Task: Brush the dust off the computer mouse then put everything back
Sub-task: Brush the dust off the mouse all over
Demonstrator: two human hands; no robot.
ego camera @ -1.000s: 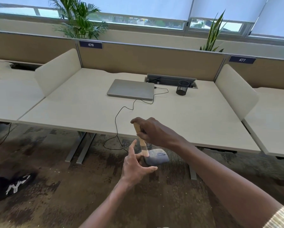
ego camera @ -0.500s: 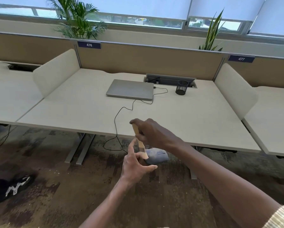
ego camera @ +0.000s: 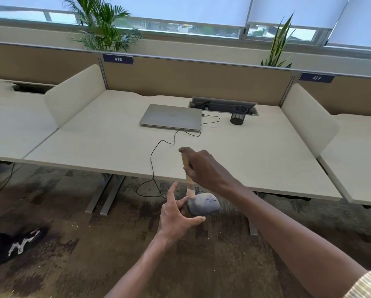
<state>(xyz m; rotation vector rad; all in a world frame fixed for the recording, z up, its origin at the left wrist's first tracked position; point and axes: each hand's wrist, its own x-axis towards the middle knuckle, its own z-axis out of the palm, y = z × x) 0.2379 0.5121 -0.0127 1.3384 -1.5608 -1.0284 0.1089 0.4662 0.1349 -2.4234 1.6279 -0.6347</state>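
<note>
A grey wired computer mouse (ego camera: 206,204) is held in front of the desk edge, above the carpet, by my left hand (ego camera: 177,214), which grips its near end between thumb and fingers. My right hand (ego camera: 204,168) is closed around the wooden handle of a small brush (ego camera: 187,175), held nearly upright. The brush's lower end touches the mouse's top near its left end. The mouse's black cable (ego camera: 156,160) runs up over the desk edge to the shut silver laptop (ego camera: 171,117).
The pale desk (ego camera: 94,145) holds the laptop and a black mesh pen cup (ego camera: 238,115) near the back cable hatch. White side dividers flank the desk. A black shoe (ego camera: 21,244) rests on the carpet at the lower left.
The brush has shifted slightly along the mouse's top while both hands stay in nearly the same place. The mouse stays in my left hand.
</note>
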